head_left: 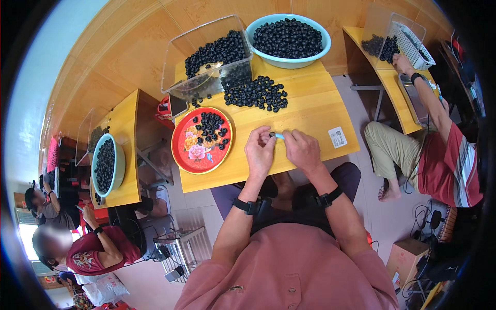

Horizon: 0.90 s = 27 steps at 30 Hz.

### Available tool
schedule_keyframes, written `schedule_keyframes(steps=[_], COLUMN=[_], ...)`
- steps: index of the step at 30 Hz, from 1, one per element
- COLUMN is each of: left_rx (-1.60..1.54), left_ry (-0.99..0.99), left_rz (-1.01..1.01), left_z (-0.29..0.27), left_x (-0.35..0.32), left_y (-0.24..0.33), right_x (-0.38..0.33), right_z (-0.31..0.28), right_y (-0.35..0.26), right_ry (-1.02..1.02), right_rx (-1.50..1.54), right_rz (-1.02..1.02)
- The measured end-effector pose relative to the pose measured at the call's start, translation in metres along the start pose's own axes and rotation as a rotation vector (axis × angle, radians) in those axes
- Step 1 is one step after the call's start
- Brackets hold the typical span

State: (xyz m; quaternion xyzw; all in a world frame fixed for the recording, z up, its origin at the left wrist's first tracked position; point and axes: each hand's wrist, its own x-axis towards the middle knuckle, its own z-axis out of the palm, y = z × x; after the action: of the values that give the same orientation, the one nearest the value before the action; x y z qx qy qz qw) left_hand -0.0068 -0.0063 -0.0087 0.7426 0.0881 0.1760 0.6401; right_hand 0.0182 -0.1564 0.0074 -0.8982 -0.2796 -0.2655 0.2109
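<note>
Just over the front part of my yellow table [310,111], both hands meet. My left hand [259,153] pinches a small black ring-like piece [272,134] between thumb and fingers. Closed around a slim light-blue tool [280,136], my right hand [302,151] holds its end against the black piece. The tool's tip is too small to make out. Left of my hands lies a red round tray [181,150] with a flower print, carrying several black pieces [211,126]. A loose heap of such pieces [258,94] spreads on the wood beyond.
A clear plastic bin [170,67] and a light-blue basin [289,63], both full of black pieces, stand at the back. A white label [337,137] sticks at the right. People work at tables on both sides; a metal stool [178,258] stands lower left.
</note>
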Motion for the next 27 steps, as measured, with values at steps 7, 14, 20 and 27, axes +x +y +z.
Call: schedule_keyframes(steps=[7, 14, 20, 27], left_rx=[-0.103, 0.011, 0.041, 0.251], left_ry=[0.016, 0.038, 0.059, 0.279], left_rz=[-0.001, 0.072, 0.096, 0.299], left_z=[0.000, -0.004, -0.014, -0.076], left_x=[-0.002, -0.001, -0.003, 0.009], left_y=[0.005, 0.006, 0.006, 0.016], right_x=[0.003, 0.002, 0.000, 0.001], right_z=[0.003, 0.006, 0.008, 0.004], right_y=[0.004, 0.005, 0.005, 0.004], right_ry=[-0.045, -0.080, -0.053, -0.042], right_rx=[-0.040, -0.055, -0.037, -0.041], right_rz=[0.145, 0.121, 0.097, 0.094])
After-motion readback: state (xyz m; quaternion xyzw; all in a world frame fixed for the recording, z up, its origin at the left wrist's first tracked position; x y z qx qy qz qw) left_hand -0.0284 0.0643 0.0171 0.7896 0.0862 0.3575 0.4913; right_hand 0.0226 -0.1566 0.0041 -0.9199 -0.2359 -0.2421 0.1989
